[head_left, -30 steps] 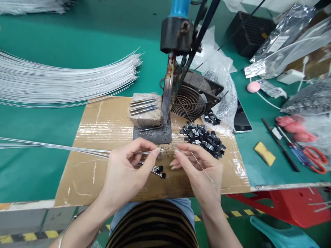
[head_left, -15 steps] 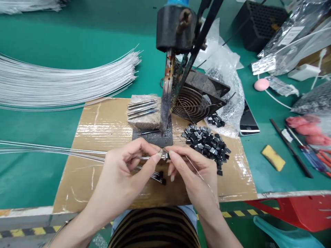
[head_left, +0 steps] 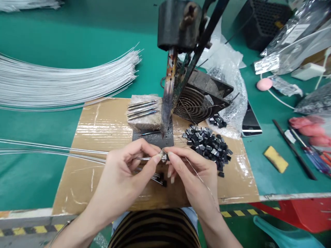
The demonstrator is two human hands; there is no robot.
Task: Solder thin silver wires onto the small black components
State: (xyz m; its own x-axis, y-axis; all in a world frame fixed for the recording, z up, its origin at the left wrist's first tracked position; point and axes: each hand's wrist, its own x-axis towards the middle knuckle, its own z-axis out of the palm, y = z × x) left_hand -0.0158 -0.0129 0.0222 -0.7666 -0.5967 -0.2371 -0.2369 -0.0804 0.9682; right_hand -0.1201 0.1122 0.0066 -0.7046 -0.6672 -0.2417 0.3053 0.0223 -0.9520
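Note:
Below the tip of a mounted soldering iron (head_left: 168, 93), my two hands meet over the cardboard. My left hand (head_left: 129, 168) is closed, thumb and forefinger pinching a thin grey cable (head_left: 144, 158) close to its end. My right hand (head_left: 198, 172) pinches a small black connector (head_left: 166, 157) with metal pins at that cable end; the fingertips partly cover it. A thin silvery wire (head_left: 199, 177), like solder, runs from the right fingers across the hand to the wrist. Under the hands lie several cables with black connectors (head_left: 162, 181) on their ends.
A pile of black connectors (head_left: 209, 146) sits right of the hands on the cardboard (head_left: 88, 137). Behind are a block (head_left: 146, 120) bearing metal rods, and a fan (head_left: 196, 103). A big cable bundle (head_left: 64, 86) lies left; a yellow sponge (head_left: 275, 159) lies right.
The view has shifted slightly, so the iron and the things at right sit a little further right. Both hands keep nearly the same pose at the cable end.

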